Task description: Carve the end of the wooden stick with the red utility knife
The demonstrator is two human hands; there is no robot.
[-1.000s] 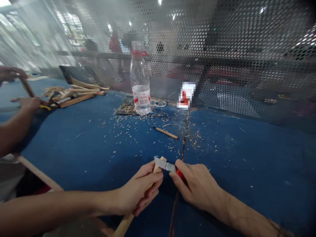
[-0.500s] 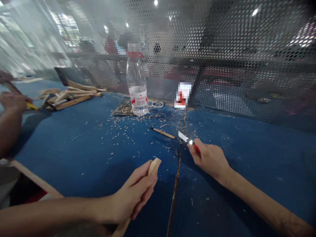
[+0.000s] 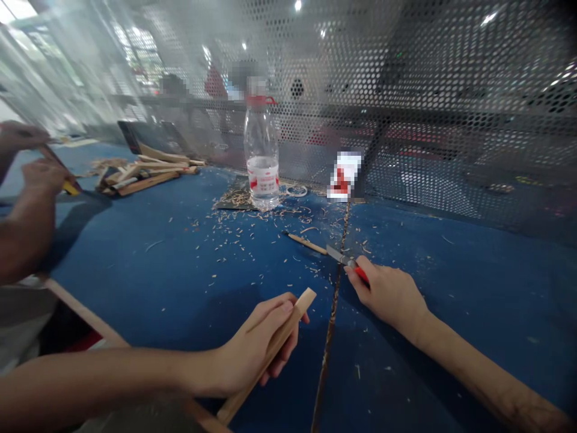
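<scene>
The left hand (image 3: pixel 264 337) was closed around a pale wooden strip (image 3: pixel 303 302), fingers wrapped on it, with the strip angled across the palm and its cut end pointing up and away, held over the blue work table (image 3: pixel 135 270) just left of a dark seam (image 3: pixel 332 319); the right hand (image 3: pixel 387 297) was closed on a red-handled craft knife (image 3: pixel 342 257), held apart from the strip, its blade not on the wood; the blade tip lay just beside a small whittled stick (image 3: pixel 306 243) on the table; loose wood shavings (image 3: pixel 243 228) were scattered around; a clear plastic bottle (image 3: pixel 261 156) stood near the perforated metal screen (image 3: pixel 451 90); a pile of wood strips (image 3: pixel 144 178) lay further left; at far left a co-worker's hands (image 3: pixel 42 177) worked a stick with a yellow-handled tool (image 3: pixel 71 188).
</scene>
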